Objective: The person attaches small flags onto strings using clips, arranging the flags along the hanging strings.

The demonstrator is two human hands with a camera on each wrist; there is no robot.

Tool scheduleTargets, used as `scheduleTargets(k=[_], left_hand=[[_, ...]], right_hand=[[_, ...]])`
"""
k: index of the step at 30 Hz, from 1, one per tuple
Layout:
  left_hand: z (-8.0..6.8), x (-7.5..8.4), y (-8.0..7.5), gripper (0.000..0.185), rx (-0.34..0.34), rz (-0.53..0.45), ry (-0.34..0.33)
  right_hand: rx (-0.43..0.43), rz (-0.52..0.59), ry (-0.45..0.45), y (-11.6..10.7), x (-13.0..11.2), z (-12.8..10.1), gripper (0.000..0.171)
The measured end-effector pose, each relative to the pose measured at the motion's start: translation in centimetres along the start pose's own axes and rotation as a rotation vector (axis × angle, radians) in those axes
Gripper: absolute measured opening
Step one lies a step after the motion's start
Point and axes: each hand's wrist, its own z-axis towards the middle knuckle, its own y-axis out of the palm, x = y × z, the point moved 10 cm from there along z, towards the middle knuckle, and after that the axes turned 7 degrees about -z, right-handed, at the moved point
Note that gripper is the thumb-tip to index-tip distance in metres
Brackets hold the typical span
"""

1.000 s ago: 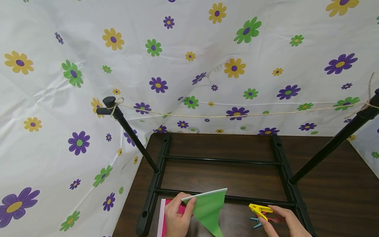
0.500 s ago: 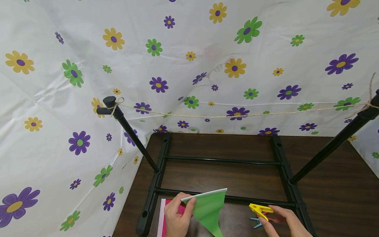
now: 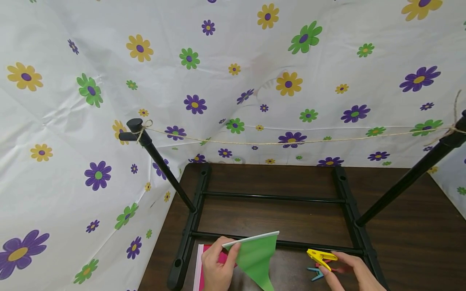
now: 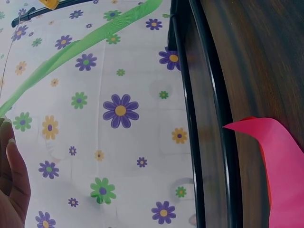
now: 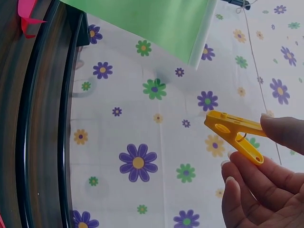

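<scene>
The string (image 3: 291,142) carries nothing yet. The left hand (image 3: 217,268) pinches a green flag (image 3: 256,258); the right hand (image 3: 349,273) seems to clamp a yellow peg (image 3: 319,256) between fingertips.

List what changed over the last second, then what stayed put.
Almost nothing: the right hand with its yellow clothespin edged slightly right and down. The left hand keeps its grip on the green flag; the pink flag, string and black frame are unchanged.

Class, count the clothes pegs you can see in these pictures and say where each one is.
3: a yellow peg pinched in the right hand; a blue peg and a red peg on the table beneath it. Others may be hidden.
</scene>
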Motion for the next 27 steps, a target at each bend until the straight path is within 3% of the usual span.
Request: scheduleTargets(k=[9,16,27], left_hand=[[0.16,-0.02,-0.04,0.007,0.003,0.012,0.015],[0.25,-0.21,-0.18,0.028,0.010,0.043,0.025],[0.68,-0.09,-0.24,0.027,0.017,0.037,0.041]], right_hand=[[0.002,-0.025,-0.004,-0.45,-0.07,0.06,0.053],[-0.003,-0.051,0.020,-0.47,-0.01,0.10,0.051],[-0.017,-0.055,0.087,-0.31,0.24,0.55,0.046]])
